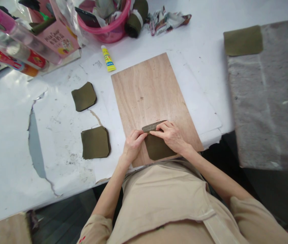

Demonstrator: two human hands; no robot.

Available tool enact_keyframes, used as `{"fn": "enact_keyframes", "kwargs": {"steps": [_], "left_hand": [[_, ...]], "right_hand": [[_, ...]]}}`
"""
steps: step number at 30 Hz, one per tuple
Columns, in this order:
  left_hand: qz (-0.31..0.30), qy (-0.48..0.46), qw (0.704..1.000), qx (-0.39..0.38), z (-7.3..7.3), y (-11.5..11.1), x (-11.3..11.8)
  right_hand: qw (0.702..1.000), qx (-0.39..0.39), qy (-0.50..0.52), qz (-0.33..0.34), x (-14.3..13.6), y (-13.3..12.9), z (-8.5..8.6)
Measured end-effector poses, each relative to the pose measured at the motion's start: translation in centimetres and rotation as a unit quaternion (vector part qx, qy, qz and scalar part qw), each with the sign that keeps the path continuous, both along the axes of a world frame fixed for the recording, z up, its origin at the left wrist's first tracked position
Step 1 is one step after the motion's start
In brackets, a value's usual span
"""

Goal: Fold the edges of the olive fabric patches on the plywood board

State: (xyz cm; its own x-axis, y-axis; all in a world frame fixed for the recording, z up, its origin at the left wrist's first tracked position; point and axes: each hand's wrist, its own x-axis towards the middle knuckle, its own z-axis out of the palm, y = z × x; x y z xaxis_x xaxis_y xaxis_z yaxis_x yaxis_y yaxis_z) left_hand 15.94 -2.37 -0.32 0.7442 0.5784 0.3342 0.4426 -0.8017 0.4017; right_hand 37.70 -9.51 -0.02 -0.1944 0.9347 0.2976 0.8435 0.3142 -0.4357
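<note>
The olive piece (160, 149) lies flat on the wooden board (146, 91), close to the board's edge nearest the body. A grey-brown strip (152, 127) runs along the far edge of the piece. The strip's long axis runs from left to right across the front of the body, with its right end slightly farther away. The body of the piece extends from the strip toward the apron (164, 200).

Left hand (133, 144): positioned at the left end of the strip. Thumb and fingers are drawn close together at the corner. Whether material is pinched between them cannot be determined.

Right hand (172, 136): positioned over the right half of the strip, palm above the piece. The fingertips are bent onto the strip; one digit extends leftward along its near side, toward the left fingertips. The digits are parted, in contact with the work; a closed pinch cannot be confirmed.

Relation: the two hands meet the strip along its length. The left hand is nearer its left end; the right hand is nearer its right end.

Surroundings: two olive stacks, the far stack (84, 96) and the near stack (95, 142), rest on the table (65, 135) left of the board. A yellow tube (108, 59) lies beyond them, near the board's far left corner.
</note>
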Motion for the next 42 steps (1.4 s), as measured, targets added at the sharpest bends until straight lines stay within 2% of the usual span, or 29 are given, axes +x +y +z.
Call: {"fn": "enact_keyframes", "kwargs": {"steps": [13,21,42], "left_hand": [[-0.005,0.007,1.0,-0.024,0.2,0.22,-0.11],[-0.007,0.024,1.0,0.015,0.02,0.12,-0.08],[-0.018,0.064,0.997,0.049,-0.04,-0.41,-0.46]], "right_hand": [[1.0,0.001,0.01,-0.008,-0.1,0.11,-0.01],[1.0,0.006,0.009,-0.007,-0.18,0.17,-0.42],[1.0,0.013,-0.013,-0.011,-0.37,0.21,-0.21]]}}
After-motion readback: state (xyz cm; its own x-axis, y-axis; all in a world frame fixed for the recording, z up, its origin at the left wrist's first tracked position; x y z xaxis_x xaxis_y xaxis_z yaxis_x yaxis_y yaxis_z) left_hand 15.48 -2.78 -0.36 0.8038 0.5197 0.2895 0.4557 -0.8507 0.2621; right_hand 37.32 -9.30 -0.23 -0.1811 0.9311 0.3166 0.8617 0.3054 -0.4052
